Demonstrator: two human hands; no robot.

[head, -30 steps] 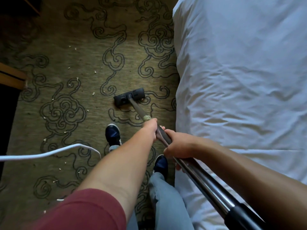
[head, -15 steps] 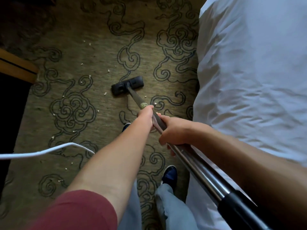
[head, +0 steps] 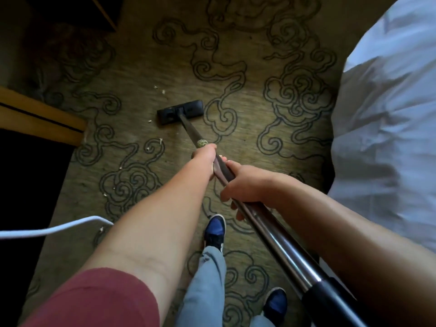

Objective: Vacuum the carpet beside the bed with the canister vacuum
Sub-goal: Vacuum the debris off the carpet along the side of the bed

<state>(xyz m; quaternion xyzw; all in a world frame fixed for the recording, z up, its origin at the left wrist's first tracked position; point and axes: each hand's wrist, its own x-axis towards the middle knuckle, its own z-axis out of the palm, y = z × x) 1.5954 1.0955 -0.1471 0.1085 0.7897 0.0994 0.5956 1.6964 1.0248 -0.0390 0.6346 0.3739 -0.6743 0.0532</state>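
A long metal vacuum wand (head: 278, 241) runs from the lower right up to a black floor head (head: 180, 112) resting flat on the olive carpet (head: 146, 67) with dark swirl lines. My left hand (head: 205, 156) grips the wand higher up, near a pale band. My right hand (head: 245, 185) grips it just behind the left. A white bed (head: 387, 128) fills the right side. Small pale crumbs (head: 162, 92) lie on the carpet ahead of the head and to its left. The canister is out of view.
A white cord (head: 59, 228) crosses the carpet at lower left. Wooden furniture (head: 40, 116) juts in from the left, with a dark gap below it. My two feet in blue shoes (head: 214, 230) stand on the carpet beneath the wand.
The floor head has slid forward and away from the bed over the carpet. I have stepped forward, and the bed has shifted toward the right edge of view. Both hands keep their grip.
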